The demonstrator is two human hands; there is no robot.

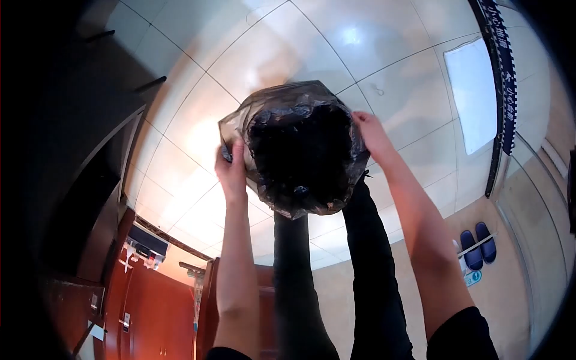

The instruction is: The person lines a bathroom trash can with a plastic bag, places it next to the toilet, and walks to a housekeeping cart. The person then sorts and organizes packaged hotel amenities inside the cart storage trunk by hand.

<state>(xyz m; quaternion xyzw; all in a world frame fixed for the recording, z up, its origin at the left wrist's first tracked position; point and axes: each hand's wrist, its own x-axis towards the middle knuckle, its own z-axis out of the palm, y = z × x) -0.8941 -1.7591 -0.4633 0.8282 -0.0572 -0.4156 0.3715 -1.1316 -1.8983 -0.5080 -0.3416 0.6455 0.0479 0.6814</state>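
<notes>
A black, partly see-through plastic bag [282,93] is spread wide in front of me, its dark mouth facing up toward the camera. My left hand [231,167] grips the bag's left side, with the thumb along the film. On the other side my right hand [367,129] pinches the bag near its upper right edge. What lies inside the bag is too dark to make out. Below it show my legs in black trousers [375,270], standing on the floor.
Pale floor tiles [396,72] surround the bag. A white mat [472,96] lies at the right beside a dark strip with lettering [509,78]. Blue slippers [471,249] rest at the lower right. A reddish-brown wooden door [159,312] stands at the lower left.
</notes>
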